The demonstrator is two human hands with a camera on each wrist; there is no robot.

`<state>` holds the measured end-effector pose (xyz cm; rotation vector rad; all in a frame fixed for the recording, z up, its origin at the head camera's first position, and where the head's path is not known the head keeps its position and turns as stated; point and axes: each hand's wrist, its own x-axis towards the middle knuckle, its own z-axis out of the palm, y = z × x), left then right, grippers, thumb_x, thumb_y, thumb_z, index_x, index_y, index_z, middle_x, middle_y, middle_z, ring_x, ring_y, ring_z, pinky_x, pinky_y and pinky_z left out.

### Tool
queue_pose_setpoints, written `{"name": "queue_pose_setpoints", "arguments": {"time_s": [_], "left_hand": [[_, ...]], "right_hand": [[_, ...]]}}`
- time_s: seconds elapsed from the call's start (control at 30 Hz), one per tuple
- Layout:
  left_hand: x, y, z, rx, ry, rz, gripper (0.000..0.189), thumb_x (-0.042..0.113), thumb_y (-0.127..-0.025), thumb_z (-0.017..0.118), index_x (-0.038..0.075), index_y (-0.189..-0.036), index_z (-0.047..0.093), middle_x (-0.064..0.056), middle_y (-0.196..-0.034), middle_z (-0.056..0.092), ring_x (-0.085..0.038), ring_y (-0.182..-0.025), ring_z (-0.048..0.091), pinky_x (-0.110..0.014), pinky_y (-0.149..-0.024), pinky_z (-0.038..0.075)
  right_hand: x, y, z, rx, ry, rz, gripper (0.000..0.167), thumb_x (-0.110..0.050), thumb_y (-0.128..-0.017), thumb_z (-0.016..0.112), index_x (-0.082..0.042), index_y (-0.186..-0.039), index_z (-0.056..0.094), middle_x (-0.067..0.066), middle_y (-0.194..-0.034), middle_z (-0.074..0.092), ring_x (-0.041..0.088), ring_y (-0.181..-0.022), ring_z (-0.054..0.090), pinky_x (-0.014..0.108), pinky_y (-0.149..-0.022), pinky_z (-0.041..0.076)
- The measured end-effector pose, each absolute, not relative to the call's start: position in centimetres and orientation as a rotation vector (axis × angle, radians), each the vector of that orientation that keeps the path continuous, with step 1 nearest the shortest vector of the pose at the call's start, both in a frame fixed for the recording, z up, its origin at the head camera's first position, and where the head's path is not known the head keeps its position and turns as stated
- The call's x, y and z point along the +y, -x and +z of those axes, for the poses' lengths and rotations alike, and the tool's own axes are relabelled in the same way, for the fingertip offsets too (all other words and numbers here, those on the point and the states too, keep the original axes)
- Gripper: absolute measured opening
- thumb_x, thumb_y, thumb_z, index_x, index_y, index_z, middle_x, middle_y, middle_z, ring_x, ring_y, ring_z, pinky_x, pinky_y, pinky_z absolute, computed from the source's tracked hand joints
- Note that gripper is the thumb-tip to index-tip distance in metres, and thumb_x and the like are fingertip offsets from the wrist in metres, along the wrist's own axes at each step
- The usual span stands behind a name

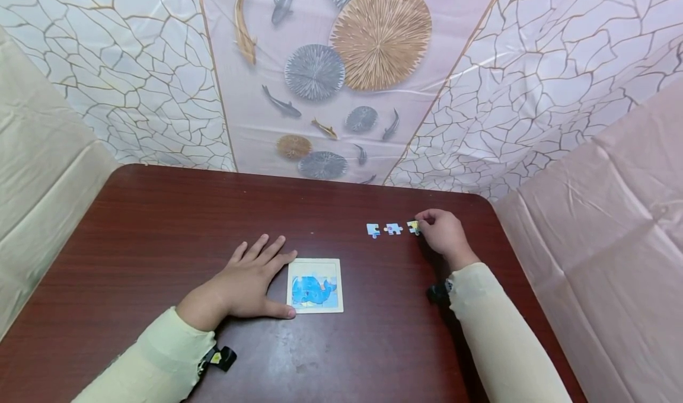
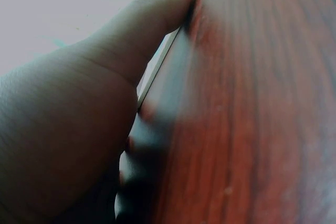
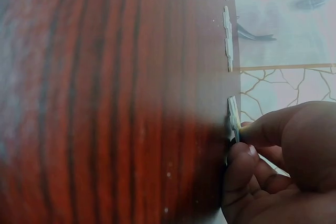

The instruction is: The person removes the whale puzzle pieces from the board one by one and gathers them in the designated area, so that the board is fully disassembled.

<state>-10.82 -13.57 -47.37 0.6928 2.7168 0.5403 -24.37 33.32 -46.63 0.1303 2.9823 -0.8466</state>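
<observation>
A white-and-pink fabric backdrop printed with gold cracks, discs and fish hung behind a dark red-brown wood-grain table. A person in cream sleeves worked there. Left hand: fingers spread, relaxed, laid on the tabletop, thumb touching the lower-left corner of a square, pale-framed puzzle tray with a blue whale picture, which lay near table centre. Right hand: thumb and finger pinched a small blue-and-yellow jigsaw piece toward the table's far right; whether lifted, couldn't tell. Two small pale-blue jigsaw pieces lay left of it, row-wise, apart.
</observation>
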Motion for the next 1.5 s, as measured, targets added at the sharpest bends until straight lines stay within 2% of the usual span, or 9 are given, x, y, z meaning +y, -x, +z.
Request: {"name": "queue_pose_setpoints", "arguments": {"time_s": [0.17,0.3,0.53,0.77,1.03,1.27,1.5], "left_hand": [[-13.6,10.8,-47.5,2.718,-0.691,0.542,0.120,0.091,-0.083,0.076,0.029,-0.178,0.036,-0.009,-0.191,0.015,-0.047,-0.177,0.009,-0.079,-0.135,0.010],[-13.7,10.8,-47.5,2.717,-0.688,0.541,0.120,0.091,-0.084,0.076,0.029,-0.178,0.036,-0.009,-0.191,0.015,-0.046,-0.177,0.009,-0.079,-0.135,0.010],[-13.6,10.9,-47.5,2.709,-0.692,0.541,0.120,0.092,-0.084,0.074,0.030,-0.179,0.034,-0.008,-0.191,0.013,-0.045,-0.177,0.006,-0.079,-0.136,0.008],[-13.6,10.9,-47.4,2.699,-0.681,0.542,0.120,0.091,-0.084,0.076,0.031,-0.179,0.034,-0.007,-0.192,0.011,-0.045,-0.177,0.004,-0.078,-0.136,0.006],[-13.6,10.8,-47.5,2.705,-0.685,0.552,0.120,0.092,-0.083,0.075,0.030,-0.179,0.035,-0.008,-0.191,0.013,-0.046,-0.177,0.006,-0.078,-0.136,0.007],[-13.7,10.9,-47.5,2.718,-0.700,0.539,0.120,0.093,-0.084,0.073,0.029,-0.178,0.037,-0.009,-0.191,0.016,-0.047,-0.176,0.010,-0.080,-0.135,0.011],[-13.7,11.0,-47.4,2.709,-0.689,0.533,0.119,0.092,-0.085,0.073,0.028,-0.178,0.037,-0.009,-0.191,0.015,-0.047,-0.177,0.009,-0.079,-0.135,0.010]], "right_hand": [[33.3,24.5,-46.8,2.974,-0.136,-0.843,0.028,-0.022,-0.112,0.061,-0.006,-0.124,0.081,0.017,-0.125,0.080,0.034,-0.108,0.068,0.047,-0.097,0.054],[33.3,24.4,-46.3,2.955,-0.135,-0.866,0.028,-0.022,-0.112,0.062,-0.006,-0.125,0.081,0.017,-0.124,0.080,0.033,-0.104,0.069,0.044,-0.091,0.055],[31.9,23.6,-43.9,3.002,0.020,-0.847,0.028,-0.026,-0.112,0.065,-0.009,-0.128,0.081,0.012,-0.111,0.082,0.027,-0.094,0.070,0.040,-0.086,0.054],[26.8,22.0,-42.0,3.023,0.274,-0.882,0.024,-0.028,-0.109,0.071,-0.012,-0.121,0.084,0.002,-0.099,0.084,0.021,-0.085,0.071,0.039,-0.080,0.057],[20.2,19.0,-42.1,2.890,0.590,-0.865,0.016,-0.024,-0.106,0.076,-0.016,-0.116,0.086,-0.006,-0.099,0.080,0.012,-0.087,0.070,0.036,-0.083,0.060],[15.0,15.8,-42.8,2.779,0.847,-0.775,0.013,-0.021,-0.105,0.079,-0.014,-0.114,0.086,-0.006,-0.097,0.079,0.007,-0.085,0.068,0.029,-0.081,0.061],[12.0,14.5,-43.9,2.710,1.025,-0.692,0.017,-0.021,-0.105,0.080,-0.011,-0.118,0.085,-0.003,-0.104,0.081,0.007,-0.089,0.071,0.025,-0.083,0.062]]}}
